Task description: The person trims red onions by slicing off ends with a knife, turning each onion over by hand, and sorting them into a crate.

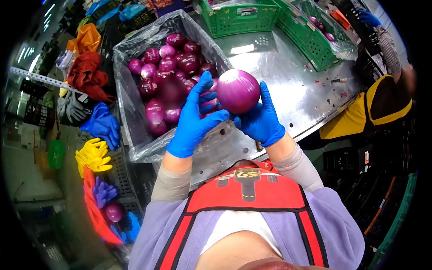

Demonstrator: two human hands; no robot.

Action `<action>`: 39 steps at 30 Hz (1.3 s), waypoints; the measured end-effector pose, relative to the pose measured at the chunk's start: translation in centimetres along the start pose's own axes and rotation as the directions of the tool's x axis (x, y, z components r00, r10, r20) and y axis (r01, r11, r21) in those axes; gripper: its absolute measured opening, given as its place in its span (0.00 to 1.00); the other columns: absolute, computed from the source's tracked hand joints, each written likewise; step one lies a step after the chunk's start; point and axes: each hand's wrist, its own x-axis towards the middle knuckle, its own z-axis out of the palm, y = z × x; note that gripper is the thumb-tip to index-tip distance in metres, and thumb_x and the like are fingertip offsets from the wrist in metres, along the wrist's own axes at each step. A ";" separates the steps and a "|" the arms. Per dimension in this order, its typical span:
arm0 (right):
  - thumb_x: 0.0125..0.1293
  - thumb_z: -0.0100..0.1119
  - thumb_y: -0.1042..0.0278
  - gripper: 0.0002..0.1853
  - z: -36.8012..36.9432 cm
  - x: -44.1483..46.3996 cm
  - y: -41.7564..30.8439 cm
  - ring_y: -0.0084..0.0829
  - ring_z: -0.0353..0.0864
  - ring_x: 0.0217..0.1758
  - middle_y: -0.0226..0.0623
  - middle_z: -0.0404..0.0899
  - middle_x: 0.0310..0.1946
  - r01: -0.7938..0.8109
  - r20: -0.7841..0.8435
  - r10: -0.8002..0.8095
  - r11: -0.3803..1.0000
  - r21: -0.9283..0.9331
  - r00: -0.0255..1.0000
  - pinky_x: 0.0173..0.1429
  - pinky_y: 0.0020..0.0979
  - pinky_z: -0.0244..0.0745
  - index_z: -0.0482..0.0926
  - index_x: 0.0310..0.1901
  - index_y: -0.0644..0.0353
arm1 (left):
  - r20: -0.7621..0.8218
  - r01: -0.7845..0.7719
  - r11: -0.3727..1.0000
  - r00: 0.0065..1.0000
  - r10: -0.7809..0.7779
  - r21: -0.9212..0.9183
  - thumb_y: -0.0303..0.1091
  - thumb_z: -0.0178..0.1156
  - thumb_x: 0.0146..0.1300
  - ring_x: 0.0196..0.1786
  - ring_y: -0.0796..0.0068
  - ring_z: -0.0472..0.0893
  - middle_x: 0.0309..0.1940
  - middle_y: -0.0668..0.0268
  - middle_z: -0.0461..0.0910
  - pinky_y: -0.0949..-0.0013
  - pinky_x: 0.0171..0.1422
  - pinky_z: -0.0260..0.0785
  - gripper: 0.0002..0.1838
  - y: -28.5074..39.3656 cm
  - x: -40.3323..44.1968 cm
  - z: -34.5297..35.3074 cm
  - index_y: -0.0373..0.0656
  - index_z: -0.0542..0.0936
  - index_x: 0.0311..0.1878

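Note:
A large peeled red onion [238, 91] rests in my right hand [263, 119], whose blue-gloved fingers wrap its lower right side. My left hand [195, 118], also in a blue glove, is just left of the onion with its fingers spread and nothing in it. Beyond and to the left of my left hand stands a crate [128, 130] lined with clear plastic, holding several shiny red onions [167, 63].
Green crates [245, 20] stand at the back of the metal table [292, 90]; a small knife [339, 80] lies at its right. Gloves [93, 155] hang along the left. Another person's checked sleeve [388, 49] shows at the upper right.

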 end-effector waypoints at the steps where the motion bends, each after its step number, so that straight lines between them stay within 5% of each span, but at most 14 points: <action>1: 0.64 0.41 0.30 0.40 -0.2 0.1 0.2 0.40 0.81 0.47 0.43 0.75 0.55 -0.015 0.003 0.015 0.999 0.044 1.000 0.37 0.30 0.81 0.63 0.66 0.56 | 0.028 0.005 0.999 1.000 -0.004 -0.053 0.37 0.77 0.45 0.62 0.71 0.69 0.67 0.65 0.62 0.64 0.66 0.64 0.52 0.0 0.0 0.2 0.47 0.57 0.72; 9: 0.59 0.40 0.24 0.45 -1.3 -0.4 0.6 0.41 0.74 0.59 0.43 0.67 0.63 -0.110 0.136 0.107 0.994 0.020 0.985 0.47 0.38 0.80 0.60 0.68 0.53 | 0.139 -0.265 0.956 0.959 0.247 0.127 0.39 0.78 0.42 0.66 0.69 0.67 0.70 0.64 0.61 0.65 0.67 0.63 0.52 1.9 -0.4 1.3 0.45 0.59 0.71; 10: 0.59 0.39 0.24 0.45 -1.8 -0.3 0.8 0.41 0.73 0.61 0.42 0.66 0.63 0.088 0.217 -0.010 0.931 -0.353 0.976 0.50 0.41 0.79 0.60 0.68 0.53 | 0.171 -0.309 0.936 0.944 0.280 0.170 0.38 0.78 0.42 0.66 0.68 0.68 0.69 0.63 0.62 0.65 0.67 0.63 0.52 1.9 -0.5 1.4 0.43 0.60 0.71; 15: 0.68 0.30 0.33 0.37 -2.7 -0.1 0.9 0.37 0.66 0.67 0.39 0.64 0.66 0.006 0.217 0.036 0.982 -0.191 0.975 0.70 0.43 0.61 0.57 0.69 0.53 | 0.236 -0.377 0.915 0.911 0.339 0.143 0.38 0.77 0.43 0.66 0.65 0.68 0.67 0.61 0.65 0.62 0.70 0.60 0.50 2.7 -0.8 2.1 0.40 0.62 0.69; 16: 0.71 0.27 0.37 0.34 -3.3 0.1 0.9 0.34 0.63 0.69 0.38 0.63 0.67 0.035 0.371 0.033 0.984 -0.174 0.928 0.74 0.42 0.53 0.55 0.70 0.53 | 0.245 -0.419 0.891 0.895 0.372 0.177 0.37 0.77 0.43 0.67 0.64 0.67 0.66 0.60 0.66 0.62 0.70 0.59 0.48 2.8 -0.8 2.2 0.40 0.64 0.68; 20: 0.72 0.27 0.38 0.34 -3.2 0.1 1.1 0.35 0.63 0.69 0.38 0.63 0.67 0.159 0.334 -0.023 0.910 -0.384 0.942 0.74 0.42 0.54 0.55 0.69 0.54 | 0.280 -0.487 0.833 0.865 0.417 0.263 0.35 0.77 0.41 0.69 0.57 0.65 0.67 0.54 0.65 0.58 0.73 0.56 0.44 2.8 -0.8 2.0 0.41 0.67 0.64; 21: 0.71 0.27 0.37 0.35 -3.5 0.2 1.0 0.34 0.63 0.69 0.38 0.63 0.67 0.366 0.402 -0.064 0.561 -0.743 0.914 0.74 0.41 0.54 0.55 0.70 0.54 | 0.279 -0.487 0.833 0.865 0.417 0.264 0.35 0.77 0.41 0.69 0.57 0.65 0.67 0.54 0.65 0.58 0.73 0.56 0.44 2.9 -0.8 1.9 0.41 0.67 0.64; 23: 0.71 0.27 0.37 0.35 -3.5 0.3 1.1 0.34 0.63 0.70 0.38 0.63 0.67 0.480 0.477 -0.061 0.050 -0.876 0.877 0.74 0.41 0.54 0.55 0.70 0.54 | 0.308 -0.524 0.802 0.843 0.441 0.286 0.34 0.77 0.42 0.69 0.58 0.65 0.67 0.55 0.65 0.58 0.73 0.56 0.43 3.0 -0.7 1.8 0.41 0.68 0.64; 26: 0.69 0.26 0.33 0.37 -2.3 0.3 1.2 0.34 0.65 0.68 0.38 0.65 0.66 0.383 0.373 -0.114 0.441 -0.812 0.921 0.70 0.40 0.60 0.57 0.69 0.53 | 0.346 -0.543 0.798 0.825 0.447 0.262 0.34 0.76 0.42 0.70 0.58 0.64 0.67 0.55 0.64 0.58 0.72 0.56 0.44 2.6 -0.5 1.4 0.42 0.66 0.65; 28: 0.68 0.25 0.30 0.39 -1.0 0.7 0.6 0.33 0.72 0.61 0.37 0.69 0.62 -0.028 0.078 0.051 0.960 -0.279 0.996 0.58 0.36 0.73 0.61 0.67 0.53 | 0.261 -0.388 0.892 0.908 0.328 0.232 0.35 0.76 0.44 0.69 0.60 0.64 0.67 0.57 0.64 0.59 0.71 0.58 0.44 2.9 -0.7 1.2 0.42 0.65 0.66; 29: 0.67 0.24 0.27 0.41 0.2 0.7 0.2 0.32 0.81 0.46 0.40 0.77 0.52 -0.103 -0.079 0.086 0.961 -0.258 0.993 0.40 0.29 0.78 0.64 0.65 0.54 | 0.257 -0.365 0.891 0.919 0.298 0.270 0.36 0.76 0.45 0.69 0.61 0.64 0.68 0.58 0.63 0.60 0.71 0.59 0.45 2.8 -0.4 0.9 0.42 0.64 0.67; 31: 0.65 0.23 0.24 0.44 -0.6 1.0 -0.5 0.31 0.82 0.33 0.42 0.81 0.42 -0.120 -0.089 0.086 0.853 -0.507 0.992 0.31 0.25 0.73 0.65 0.64 0.57 | 0.250 -0.316 0.884 0.939 0.238 0.345 0.36 0.75 0.46 0.69 0.63 0.64 0.69 0.59 0.61 0.61 0.70 0.60 0.47 2.6 0.1 0.2 0.42 0.61 0.69; 35: 0.64 0.24 0.23 0.47 0.0 0.1 -1.5 0.32 0.82 0.28 0.45 0.82 0.36 -0.150 -0.026 0.168 0.787 -0.599 0.985 0.30 0.25 0.71 0.66 0.63 0.60 | 0.105 -0.037 0.991 0.993 0.051 -0.128 0.39 0.70 0.53 0.68 0.62 0.66 0.69 0.58 0.60 0.60 0.70 0.62 0.42 0.5 1.2 -2.5 0.42 0.60 0.70; 39: 0.68 0.24 0.29 0.42 0.8 -0.1 -1.3 0.37 0.84 0.32 0.56 0.81 0.42 -0.077 0.001 0.093 0.823 -0.562 0.996 0.33 0.26 0.75 0.69 0.61 0.61 | 0.095 0.212 0.755 0.976 -0.196 -0.621 0.46 0.61 0.59 0.68 0.54 0.66 0.67 0.53 0.63 0.48 0.70 0.61 0.38 0.5 0.1 -3.8 0.40 0.61 0.69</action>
